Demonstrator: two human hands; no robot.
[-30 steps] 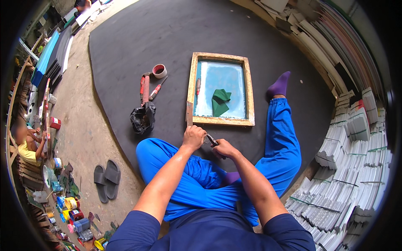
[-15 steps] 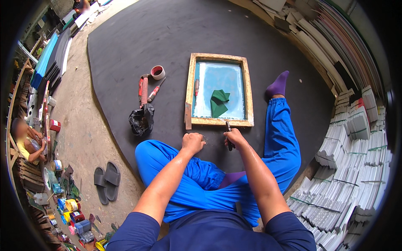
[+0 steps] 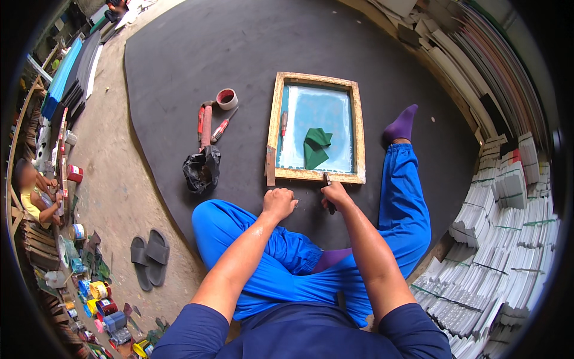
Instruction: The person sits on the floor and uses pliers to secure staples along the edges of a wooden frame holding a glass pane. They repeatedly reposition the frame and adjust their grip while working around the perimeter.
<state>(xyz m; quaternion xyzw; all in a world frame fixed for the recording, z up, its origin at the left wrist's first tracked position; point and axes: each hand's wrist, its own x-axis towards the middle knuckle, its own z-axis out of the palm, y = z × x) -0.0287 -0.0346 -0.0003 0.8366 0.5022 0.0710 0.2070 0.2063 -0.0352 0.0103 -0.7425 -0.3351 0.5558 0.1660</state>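
Note:
My left hand (image 3: 279, 204) is closed just below the near left corner of a worn wooden screen frame (image 3: 360, 131). Small pale bits show at its fingertips, too small to name. A dark, pliers-like hand tool (image 3: 326, 178) is gripped in my right hand (image 3: 336, 195), its tip by the frame's near edge. Inside the frame, a folded green cloth (image 3: 316, 149) rests on blue-and-white mesh (image 3: 329, 110). A red-handled screwdriver (image 3: 284, 121) lies along the frame's inner left side. At the near left corner a brown strip (image 3: 271, 166) overlaps the wood.
Left of the frame on the black mat (image 3: 239, 48) are a tape roll (image 3: 226, 99), a red-handled hammer (image 3: 207, 122), another screwdriver (image 3: 221, 129) and a black plastic bag (image 3: 201, 170). Slippers (image 3: 158, 257) and paint cans (image 3: 100, 291) sit farther left, near a seated person. White bundles (image 3: 508, 239) line the right.
The frame and mat sit slightly farther right and up in view. My left hand has shifted a little right, over the small bits on the mat. My right hand keeps hold of the dark tool.

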